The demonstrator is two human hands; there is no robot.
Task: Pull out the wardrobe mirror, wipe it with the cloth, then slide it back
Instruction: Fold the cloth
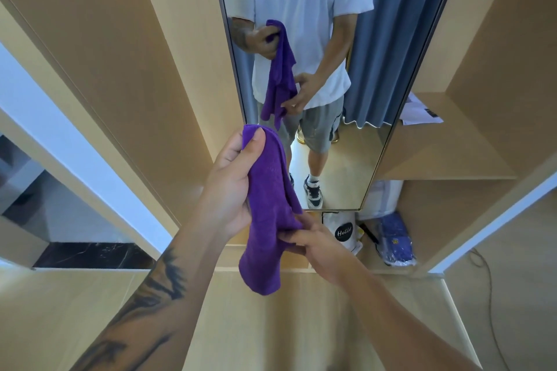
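Head view. The mirror (340,48) stood out from the wardrobe (168,69), its glass facing the person between the wooden panels, so the pulling-out step appeared complete and the wiping step was in hand but not begun. The purple cloth (271,208) hung in front of the mirror, apart from the glass, held by both hands. The left hand (232,184) was closed around the cloth's upper end, thumb pressed over the top fold. The right hand (313,244) pinched a lower edge between its fingertips, as if bunching or folding the cloth into a pad. The next move probably called for gathering the loose tail into one hand, then raising the pad to the glass and pressing it flat. Bags (346,232) lay on the wardrobe floor below the mirror.
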